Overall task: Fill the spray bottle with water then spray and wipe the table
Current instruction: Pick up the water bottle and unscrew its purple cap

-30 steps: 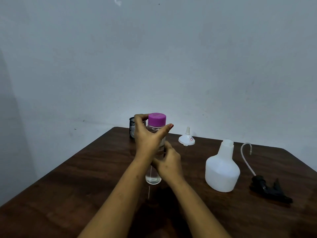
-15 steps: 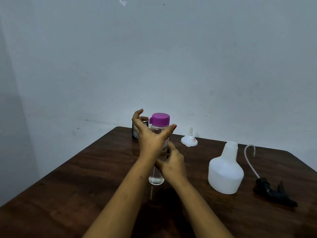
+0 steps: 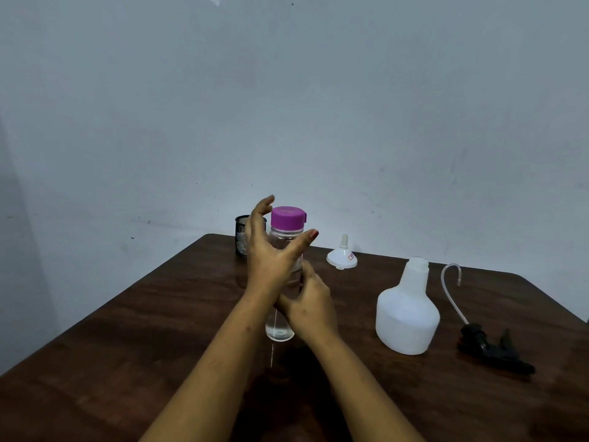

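A clear water bottle with a purple cap stands upright at the middle of the dark wooden table. My right hand is wrapped around the bottle's body. My left hand hovers just left of the cap, fingers spread apart and off it. The white spray bottle stands to the right with its neck uncapped. Its black trigger head with a curved tube lies further right. A small white funnel sits upside down behind.
A black mesh cup stands at the table's far edge, behind my left hand. A plain grey wall rises beyond the table. The table's right corner ends near the trigger head.
My left hand has let go of the purple cap and its fingers have spread, lifting off to the left. My right hand stays on the bottle.
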A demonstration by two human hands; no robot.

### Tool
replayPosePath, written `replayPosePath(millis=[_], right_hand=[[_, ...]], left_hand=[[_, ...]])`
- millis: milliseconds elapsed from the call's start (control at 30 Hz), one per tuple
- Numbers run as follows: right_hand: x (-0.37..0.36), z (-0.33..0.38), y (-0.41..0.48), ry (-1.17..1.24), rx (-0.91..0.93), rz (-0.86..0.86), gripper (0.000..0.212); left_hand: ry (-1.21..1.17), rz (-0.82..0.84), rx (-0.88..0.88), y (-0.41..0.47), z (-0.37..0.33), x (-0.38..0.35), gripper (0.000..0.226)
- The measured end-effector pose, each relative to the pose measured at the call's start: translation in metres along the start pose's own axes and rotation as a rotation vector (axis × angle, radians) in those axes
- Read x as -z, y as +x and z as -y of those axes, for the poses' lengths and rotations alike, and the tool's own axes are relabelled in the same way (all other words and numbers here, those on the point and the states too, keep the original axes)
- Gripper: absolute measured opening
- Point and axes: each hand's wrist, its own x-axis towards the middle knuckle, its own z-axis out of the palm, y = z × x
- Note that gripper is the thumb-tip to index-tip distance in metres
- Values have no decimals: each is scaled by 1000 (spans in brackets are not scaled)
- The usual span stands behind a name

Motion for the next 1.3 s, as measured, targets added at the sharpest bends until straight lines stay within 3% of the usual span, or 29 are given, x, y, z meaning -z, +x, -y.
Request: replayPosePath(millis=[300,500,733,900,1100,1300], right_hand=[[-1,-4,-1,-30,-13,-17,57],[1,-5,-2,-22,3,-35,54],[-8,-11,-1,-51,26,-47,51],[-19,-19,-6,1,51,-82,73],[-29,-29,-7,37,70,-96,84],[-29,-32,-6,74,74,-108,76]], left_hand=[[-269,106,93,3,-9,3,32],[-204,5,65,1,-17,-2,38],[29,-83,24,10,-23,-4,67],[116,3,97,18,-27,-3,81],[-29,142,173,16,-29,0,61],[-173,210,281,21,-35,6,37]])
